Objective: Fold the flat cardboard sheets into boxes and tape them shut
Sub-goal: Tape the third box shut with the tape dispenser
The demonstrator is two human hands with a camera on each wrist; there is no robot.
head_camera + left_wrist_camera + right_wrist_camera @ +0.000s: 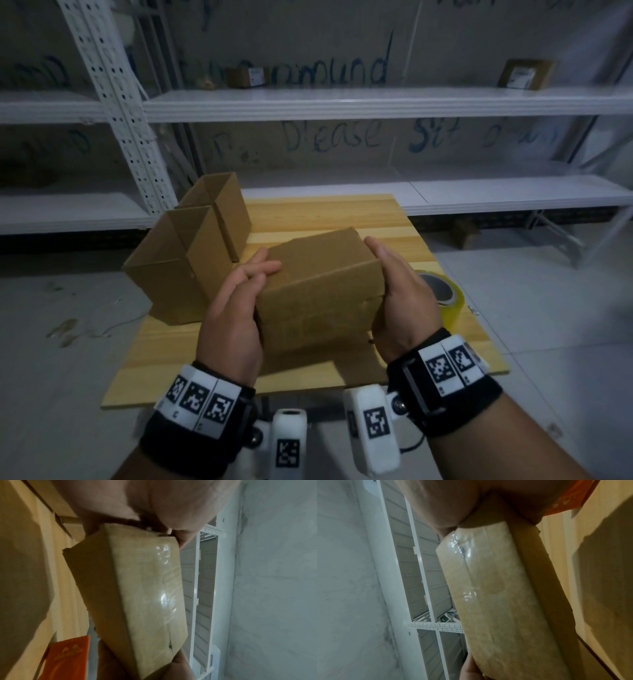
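Note:
I hold a closed brown cardboard box [318,291] tilted above the wooden table [335,212]. My left hand [246,291] grips its left end, fingers lying over the top face. My right hand [394,281] clasps the right end, thumb on the top edge. In the left wrist view the box [145,588] shows a glossy face covered with clear tape over the flap seam. The right wrist view shows the same taped face [496,601] under my right hand [445,504]. A roll of yellowish tape [442,294] lies on the table just behind my right hand.
Two open-topped cardboard boxes [178,270] [219,209] stand on the table's left side. An orange packet [68,658] lies on the table below the held box. White metal shelving [342,102] behind the table carries two small boxes [246,77] [527,73].

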